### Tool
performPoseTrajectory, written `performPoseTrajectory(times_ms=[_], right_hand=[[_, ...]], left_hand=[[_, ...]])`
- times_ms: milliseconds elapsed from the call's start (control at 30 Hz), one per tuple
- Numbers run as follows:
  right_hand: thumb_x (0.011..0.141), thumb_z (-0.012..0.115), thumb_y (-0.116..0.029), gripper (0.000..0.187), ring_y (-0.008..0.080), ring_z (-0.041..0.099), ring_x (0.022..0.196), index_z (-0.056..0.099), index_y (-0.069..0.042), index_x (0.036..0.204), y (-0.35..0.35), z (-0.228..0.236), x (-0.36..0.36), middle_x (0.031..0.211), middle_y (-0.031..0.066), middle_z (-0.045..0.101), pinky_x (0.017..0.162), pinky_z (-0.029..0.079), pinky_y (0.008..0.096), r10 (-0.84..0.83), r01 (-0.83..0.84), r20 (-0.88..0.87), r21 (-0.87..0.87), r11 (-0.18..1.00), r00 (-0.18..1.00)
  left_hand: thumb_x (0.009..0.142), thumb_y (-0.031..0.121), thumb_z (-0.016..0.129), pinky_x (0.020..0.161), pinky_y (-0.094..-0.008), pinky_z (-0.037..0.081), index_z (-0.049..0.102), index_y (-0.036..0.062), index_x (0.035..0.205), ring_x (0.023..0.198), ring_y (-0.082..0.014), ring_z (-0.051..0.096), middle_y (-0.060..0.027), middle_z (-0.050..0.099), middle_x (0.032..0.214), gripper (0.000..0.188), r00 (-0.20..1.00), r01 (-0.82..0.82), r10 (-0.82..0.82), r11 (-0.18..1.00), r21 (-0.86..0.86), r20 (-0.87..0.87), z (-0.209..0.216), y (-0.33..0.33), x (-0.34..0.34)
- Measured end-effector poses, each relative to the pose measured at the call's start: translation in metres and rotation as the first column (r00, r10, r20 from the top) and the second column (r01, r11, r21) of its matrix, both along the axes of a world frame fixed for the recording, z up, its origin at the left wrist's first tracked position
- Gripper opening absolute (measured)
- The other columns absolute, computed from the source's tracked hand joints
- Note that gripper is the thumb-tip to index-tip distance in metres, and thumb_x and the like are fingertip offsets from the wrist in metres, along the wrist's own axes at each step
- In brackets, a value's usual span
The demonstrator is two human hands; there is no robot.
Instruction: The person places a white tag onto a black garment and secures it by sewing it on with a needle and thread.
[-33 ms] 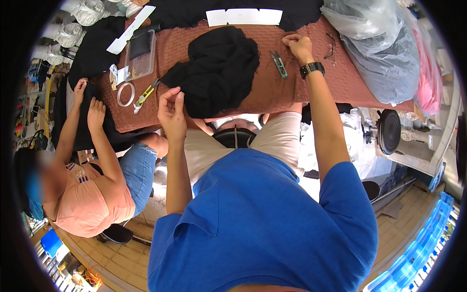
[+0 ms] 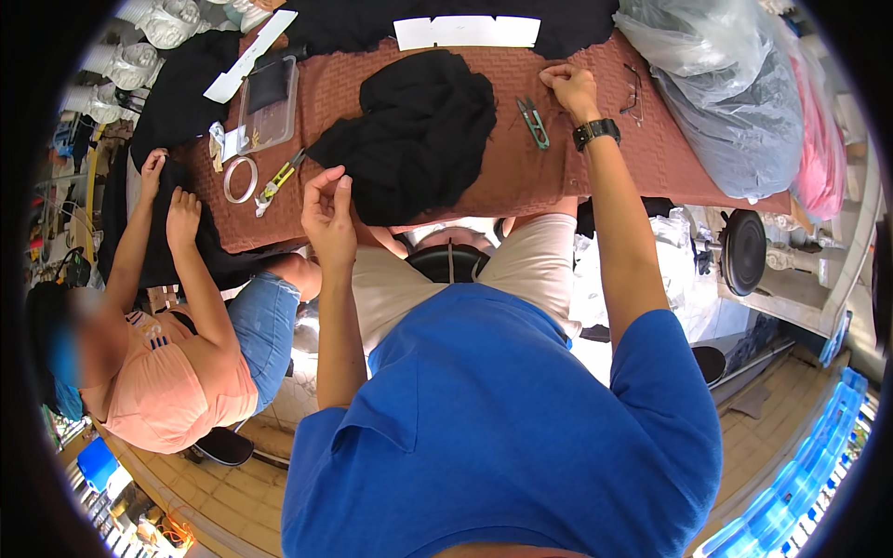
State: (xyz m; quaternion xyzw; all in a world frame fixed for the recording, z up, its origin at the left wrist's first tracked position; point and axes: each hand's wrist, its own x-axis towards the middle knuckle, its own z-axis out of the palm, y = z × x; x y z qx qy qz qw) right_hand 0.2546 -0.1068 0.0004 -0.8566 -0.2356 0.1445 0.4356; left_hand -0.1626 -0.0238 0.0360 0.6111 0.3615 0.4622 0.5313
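Observation:
My left hand [image 2: 329,219] is raised at the near edge of the table, its thumb and forefinger pinched together and the other fingers curled. Whatever may be between the fingertips is too small to make out. A bunched black cloth [image 2: 423,139] lies just beyond and to the right of it. My right hand [image 2: 571,91], with a black watch on its wrist, reaches far out over the table. Its fingers are also pinched together, and anything in them is too fine to see. Green thread snips [image 2: 534,123] lie between the cloth and my right hand.
A brown-covered table [image 2: 326,84] bears a yellow cutter [image 2: 281,183], a tape roll [image 2: 241,179], a clear plastic box [image 2: 268,102], a white pattern strip [image 2: 467,33] and eyeglasses [image 2: 633,93]. Large plastic bags [image 2: 730,93] stand at right. At left, a co-worker [image 2: 177,381] handles black fabric.

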Motion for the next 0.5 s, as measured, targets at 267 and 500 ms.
performPoseTrajectory(times_ms=[267, 500], right_hand=[[0.078, 0.084, -0.02, 0.018, 0.0154, 0.07, 0.077, 0.08, -0.007, 0.09, 0.011, -0.014, 0.003, 0.083, 0.0063, 0.076, 0.075, 0.056, 0.0314, -0.08, 0.085, -0.04, 0.121, 0.989, 0.996], [0.074, 0.087, -0.03, 0.035, 0.0316, 0.067, 0.088, 0.073, -0.004, 0.093, -0.005, 0.002, -0.024, 0.092, 0.0134, 0.071, 0.08, 0.053, 0.0429, -0.001, -0.03, 0.39, 0.075, 0.997, 0.921]], left_hand=[[0.096, 0.002, 0.066, 0.083, -0.0213, 0.046, 0.063, 0.0007, 0.114, 0.092, -0.0078, 0.059, -0.0032, 0.065, 0.105, 0.018, 1.0, -0.004, 0.004, 1.0, 0.013, 0.005, -0.008, 0.005, 0.004], [0.096, 0.002, 0.065, 0.082, -0.0223, 0.047, 0.063, 0.0007, 0.114, 0.092, -0.0091, 0.06, -0.0041, 0.063, 0.104, 0.018, 0.996, -0.029, 0.036, 0.996, 0.08, -0.078, 0.004, 0.01, -0.01]])
